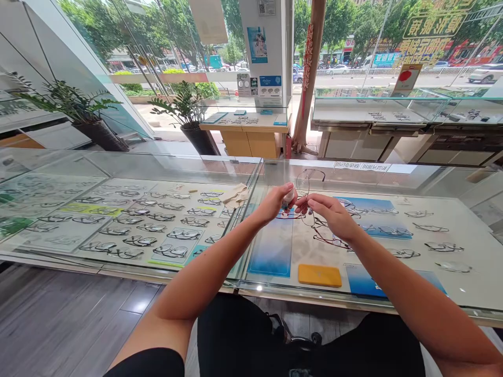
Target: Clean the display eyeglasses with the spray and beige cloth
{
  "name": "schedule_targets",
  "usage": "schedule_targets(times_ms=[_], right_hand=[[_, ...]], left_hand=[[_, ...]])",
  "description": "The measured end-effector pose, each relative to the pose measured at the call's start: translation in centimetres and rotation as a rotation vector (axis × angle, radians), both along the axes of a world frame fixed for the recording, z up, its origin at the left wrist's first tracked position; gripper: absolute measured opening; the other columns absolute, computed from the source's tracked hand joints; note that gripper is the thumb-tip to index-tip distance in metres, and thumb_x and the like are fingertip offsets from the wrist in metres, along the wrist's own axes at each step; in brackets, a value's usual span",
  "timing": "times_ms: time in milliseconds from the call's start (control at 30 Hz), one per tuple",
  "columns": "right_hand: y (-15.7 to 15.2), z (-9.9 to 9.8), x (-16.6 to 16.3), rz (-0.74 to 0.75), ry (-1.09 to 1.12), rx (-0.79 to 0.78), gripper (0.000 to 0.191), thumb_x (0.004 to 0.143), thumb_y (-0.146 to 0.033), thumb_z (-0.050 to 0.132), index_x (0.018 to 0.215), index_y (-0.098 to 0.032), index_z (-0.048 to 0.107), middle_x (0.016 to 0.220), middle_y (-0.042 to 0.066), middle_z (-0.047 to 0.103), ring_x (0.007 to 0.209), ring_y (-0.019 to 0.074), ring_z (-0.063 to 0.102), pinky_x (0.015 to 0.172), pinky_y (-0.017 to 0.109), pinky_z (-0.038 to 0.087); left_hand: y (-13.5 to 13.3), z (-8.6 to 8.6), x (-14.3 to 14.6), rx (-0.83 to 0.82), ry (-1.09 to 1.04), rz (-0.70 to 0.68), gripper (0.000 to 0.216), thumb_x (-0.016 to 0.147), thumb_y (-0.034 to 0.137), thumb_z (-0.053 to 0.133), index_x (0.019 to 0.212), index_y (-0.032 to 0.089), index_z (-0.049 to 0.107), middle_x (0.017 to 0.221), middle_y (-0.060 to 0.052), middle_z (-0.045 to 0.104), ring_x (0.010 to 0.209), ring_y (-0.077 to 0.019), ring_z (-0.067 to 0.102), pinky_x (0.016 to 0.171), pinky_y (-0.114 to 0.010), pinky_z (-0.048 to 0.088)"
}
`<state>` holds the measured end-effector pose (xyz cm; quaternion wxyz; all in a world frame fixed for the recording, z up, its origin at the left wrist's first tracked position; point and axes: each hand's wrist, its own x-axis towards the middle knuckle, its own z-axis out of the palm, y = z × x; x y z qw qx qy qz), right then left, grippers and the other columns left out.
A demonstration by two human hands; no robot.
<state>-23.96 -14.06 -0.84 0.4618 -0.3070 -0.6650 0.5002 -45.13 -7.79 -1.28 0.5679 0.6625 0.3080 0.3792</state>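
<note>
Both my hands are raised over a glass display counter (251, 285). My left hand (276, 203) is closed, pinching a pair of thin-framed glasses (305, 184) near its lens. My right hand (332, 215) is closed too, its fingertips pinched on the same frame from the right. The glasses stand up above my fingers, one round lens showing. A small pale thing sits between my left fingers; I cannot make out what it is.
Rows of glasses (149, 220) lie inside the counter. A yellow case (319, 275) and blue mats (273, 251) lie below my hands, a beige cloth (234, 196) to the left. More glass counters (377, 112) and potted plants (188, 112) stand by the windows.
</note>
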Motion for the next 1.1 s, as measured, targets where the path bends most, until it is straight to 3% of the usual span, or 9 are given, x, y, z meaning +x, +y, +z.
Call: schedule_targets(times_ms=[200,333,533,767,867,933,1000,1067,1100], right_hand=[[-0.2,0.2,0.0,0.017,0.009,-0.002,0.042,0.105,-0.064,0.069,0.112,-0.028,0.088,0.103,0.006,0.084,0.101,0.0233,0.072,0.098,0.041,0.056],[0.2,0.3,0.4,-0.057,0.056,-0.012,0.042,0.102,-0.066,0.072,0.109,-0.027,0.087,0.104,0.007,0.083,0.099,0.0237,0.07,0.095,0.041,0.055],[1.0,-0.1,0.8,-0.178,0.156,-0.085,0.041,0.1,-0.065,0.072,0.111,-0.027,0.086,0.105,0.006,0.082,0.096,0.0217,0.067,0.087,0.038,0.051],[0.8,-0.3,0.7,-0.162,0.159,-0.118,0.041,0.102,-0.062,0.071,0.115,-0.026,0.084,0.109,0.006,0.083,0.103,0.0211,0.069,0.095,0.036,0.052],[0.7,0.0,0.9,-0.171,0.154,-0.117,0.041,0.103,-0.061,0.068,0.118,-0.026,0.083,0.112,0.007,0.083,0.106,0.0225,0.071,0.099,0.038,0.054],[0.7,0.1,1.0,-0.185,0.138,-0.115,0.041,0.104,-0.062,0.067,0.118,-0.026,0.083,0.114,0.008,0.083,0.108,0.0239,0.072,0.1,0.04,0.056],[0.7,0.2,1.1,-0.191,0.13,-0.109,0.041,0.104,-0.063,0.067,0.118,-0.027,0.083,0.115,0.008,0.083,0.111,0.0251,0.072,0.101,0.041,0.056],[0.6,0.3,1.2,-0.197,0.129,-0.107,0.04,0.104,-0.063,0.067,0.117,-0.028,0.083,0.115,0.008,0.084,0.112,0.0257,0.072,0.101,0.042,0.057],[0.6,0.3,1.2,-0.201,0.127,-0.109,0.04,0.104,-0.064,0.068,0.116,-0.029,0.083,0.115,0.007,0.084,0.112,0.0259,0.072,0.101,0.043,0.057]], left_hand=[[-0.5,0.4,0.1,-0.029,-0.002,0.012,0.068,0.094,0.084,0.053,0.073,0.02,0.06,0.065,-0.003,0.06,0.059,-0.0158,0.055,0.06,-0.03,0.041],[-0.6,0.9,0.1,-0.008,0.051,0.024,0.07,0.091,0.087,0.054,0.07,0.02,0.059,0.063,-0.001,0.057,0.057,-0.0147,0.051,0.059,-0.03,0.04],[-1.1,0.8,0.4,0.104,0.221,-0.123,0.069,0.095,0.082,0.053,0.065,0.021,0.054,0.062,-0.001,0.051,0.06,-0.0142,0.046,0.062,-0.031,0.037],[-1.2,0.6,0.5,0.092,0.167,-0.09,0.068,0.097,0.082,0.051,0.068,0.02,0.057,0.067,-0.002,0.057,0.063,-0.015,0.051,0.064,-0.031,0.044],[0.7,0.9,-1.1,0.047,0.032,0.052,0.066,0.091,0.086,0.057,0.076,0.021,0.062,0.075,-0.003,0.059,0.07,-0.0171,0.056,0.069,-0.032,0.056],[2.9,1.1,-2.9,0.052,-0.039,0.211,0.059,0.094,0.08,0.056,0.081,0.022,0.062,0.081,-0.004,0.061,0.074,-0.0181,0.06,0.076,-0.035,0.061],[5.7,0.9,-5.3,0.13,-0.028,0.479,0.041,0.101,0.061,0.055,0.086,0.022,0.061,0.086,-0.005,0.065,0.082,-0.0189,0.065,0.084,-0.034,0.061],[8.3,0.3,-8.0,0.151,0.141,0.808,0.017,0.098,0.04,0.061,0.096,0.023,0.061,0.094,-0.005,0.068,0.088,-0.0182,0.066,0.09,-0.033,0.059],[9.5,-0.1,-9.4,0.13,0.184,0.899,0.012,0.095,0.031,0.065,0.103,0.022,0.061,0.098,-0.005,0.069,0.09,-0.0186,0.066,0.093,-0.034,0.059]])
